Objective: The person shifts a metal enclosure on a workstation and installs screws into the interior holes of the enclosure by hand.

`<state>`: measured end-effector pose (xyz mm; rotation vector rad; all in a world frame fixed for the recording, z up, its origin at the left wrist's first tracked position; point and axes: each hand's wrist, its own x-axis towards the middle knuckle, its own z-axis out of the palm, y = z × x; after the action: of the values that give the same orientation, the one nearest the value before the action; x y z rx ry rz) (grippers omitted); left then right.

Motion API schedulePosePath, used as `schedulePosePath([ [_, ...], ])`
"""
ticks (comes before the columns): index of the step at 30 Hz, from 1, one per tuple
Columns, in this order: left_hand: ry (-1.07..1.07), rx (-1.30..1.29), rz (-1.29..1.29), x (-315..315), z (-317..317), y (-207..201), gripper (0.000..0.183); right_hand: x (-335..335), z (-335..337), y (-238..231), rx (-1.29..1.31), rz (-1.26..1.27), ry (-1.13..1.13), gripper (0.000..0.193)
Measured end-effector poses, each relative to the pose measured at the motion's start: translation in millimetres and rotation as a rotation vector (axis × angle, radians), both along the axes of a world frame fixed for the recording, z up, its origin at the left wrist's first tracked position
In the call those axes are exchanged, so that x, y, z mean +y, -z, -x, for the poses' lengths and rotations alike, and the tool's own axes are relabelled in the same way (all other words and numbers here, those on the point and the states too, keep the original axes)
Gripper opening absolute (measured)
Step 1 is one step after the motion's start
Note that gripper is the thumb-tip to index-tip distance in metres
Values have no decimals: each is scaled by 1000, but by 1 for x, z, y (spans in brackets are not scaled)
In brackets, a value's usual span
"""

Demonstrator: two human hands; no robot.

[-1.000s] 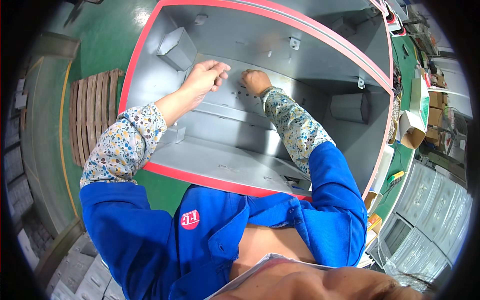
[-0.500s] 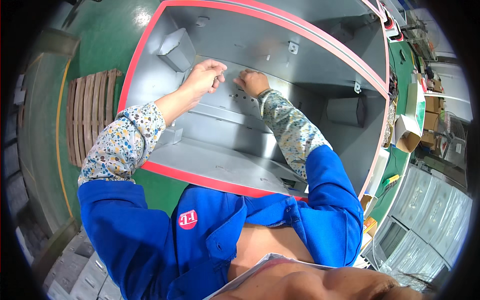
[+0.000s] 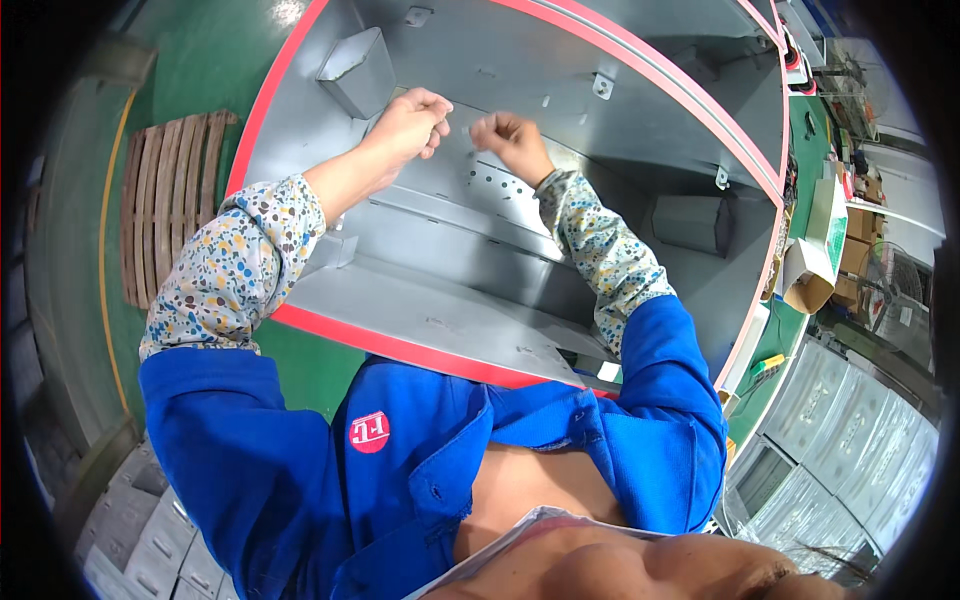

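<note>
Both my hands are inside a large grey metal cabinet (image 3: 430, 345) with red edging. My left hand (image 3: 408, 130) has its fingers curled in and pressed together. Whatever it may pinch is too small to make out. Just to its right, apart from it, is my right hand (image 3: 512, 143), its fingers bent and smeared by motion. Below the right hand, a row of round holes (image 3: 490, 182) runs along the inner panel. A tapered grey metal box (image 3: 358, 75) sits in the cabinet's corner beside my left hand.
Another grey box (image 3: 692, 223) is fixed at the right inside, and a small metal tab (image 3: 602, 86) sticks out of the far wall. Left of the cabinet, a wooden pallet (image 3: 172, 205) lies on the green floor. Wrapped grey stacks (image 3: 850, 430) and an open carton (image 3: 812, 275) are at right.
My right hand has lifted off the inner panel and moved slightly up and right. The left hand keeps its curled shape. The view has shifted a little.
</note>
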<state>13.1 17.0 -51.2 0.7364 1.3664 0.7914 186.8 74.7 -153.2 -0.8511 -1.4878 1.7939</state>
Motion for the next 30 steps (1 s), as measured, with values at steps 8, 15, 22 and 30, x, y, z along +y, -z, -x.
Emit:
schedulePosePath([
  [8, -101, -43, -79, 2, -1, -2, 19, -28, -18, 55, -889, -978, -269, 7],
  [15, -41, -38, -81, 3, 1, -1, 20, -30, -9, 55, -924, -1141, -328, 11],
  [22, -47, -1, -64, 3, -2, -1, 17, -33, -7, 53, -968, -1233, -286, 12],
  [30, -47, 34, -100, 3, -1, 1, 15, -34, -6, 55, -963, -1246, -223, 9],
])
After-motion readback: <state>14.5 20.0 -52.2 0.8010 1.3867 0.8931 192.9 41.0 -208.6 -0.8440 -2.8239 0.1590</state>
